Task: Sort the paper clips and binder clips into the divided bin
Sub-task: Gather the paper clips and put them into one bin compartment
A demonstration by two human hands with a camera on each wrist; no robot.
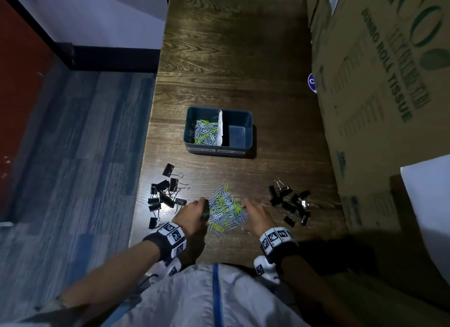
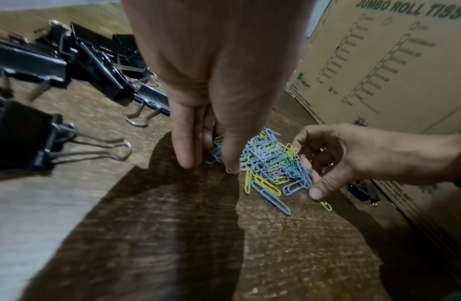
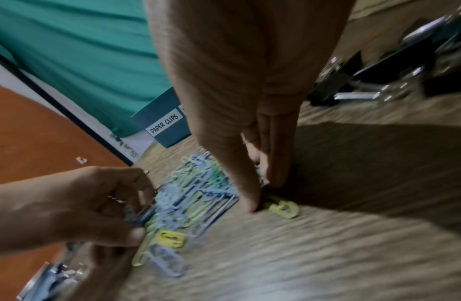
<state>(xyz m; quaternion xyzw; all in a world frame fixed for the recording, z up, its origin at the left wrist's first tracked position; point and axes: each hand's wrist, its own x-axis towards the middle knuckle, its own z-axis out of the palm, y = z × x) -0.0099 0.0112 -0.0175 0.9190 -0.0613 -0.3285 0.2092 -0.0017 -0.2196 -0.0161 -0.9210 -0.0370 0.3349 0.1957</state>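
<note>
A heap of blue and yellow-green paper clips lies on the dark wooden table near its front edge. My left hand curls against the heap's left side and my right hand against its right side, fingertips down on the wood. In the left wrist view my left hand touches the paper clips and the right hand cups them. The divided bin stands farther back; its left compartment holds paper clips, its right one is bare. Black binder clips lie in one group at the left and another at the right.
Large cardboard boxes wall off the table's right side. The table's left edge drops to a blue floor. A white sheet juts in at the right. The bin's front carries a PAPER CLIPS label.
</note>
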